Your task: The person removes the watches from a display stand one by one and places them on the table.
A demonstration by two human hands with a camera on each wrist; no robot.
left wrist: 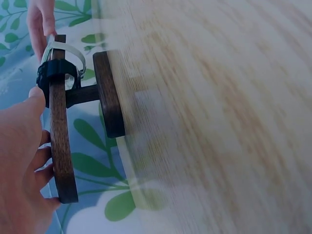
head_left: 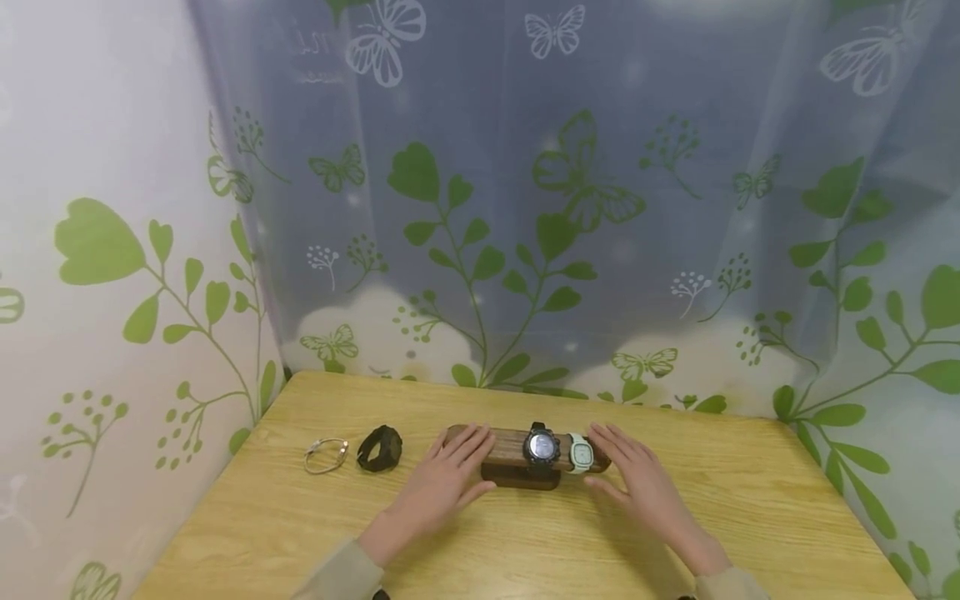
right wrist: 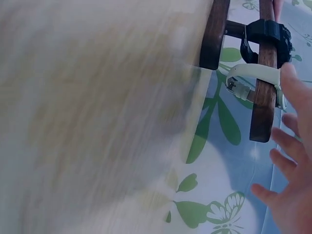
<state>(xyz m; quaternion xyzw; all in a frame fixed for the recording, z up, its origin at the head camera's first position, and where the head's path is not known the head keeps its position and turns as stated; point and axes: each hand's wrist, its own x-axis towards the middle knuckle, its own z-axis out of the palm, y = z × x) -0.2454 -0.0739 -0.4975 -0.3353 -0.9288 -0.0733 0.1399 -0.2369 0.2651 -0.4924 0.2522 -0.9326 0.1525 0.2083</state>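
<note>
A dark wooden watch stand (head_left: 504, 448), a crossbar on a short post and base (left wrist: 108, 95), stands on the table. Strapped round its bar are a black watch (head_left: 541, 447) with a round face and, to its right, a pale mint watch (head_left: 581, 454) with a squarish face. My left hand (head_left: 442, 481) lies along the bar's left end, its extended fingers over the wood and the thumb lower in front. At the opposite end is my right hand (head_left: 640, 483), fingers outstretched beside the bar's tip and the mint watch. Neither hand is curled round anything.
To the left on the wooden table (head_left: 300, 533) lie a thin silver-coloured bracelet-like band (head_left: 326, 457) and another black watch (head_left: 381, 450). A curtain (head_left: 480, 208) printed with leaves and butterflies hangs behind the table and along its sides.
</note>
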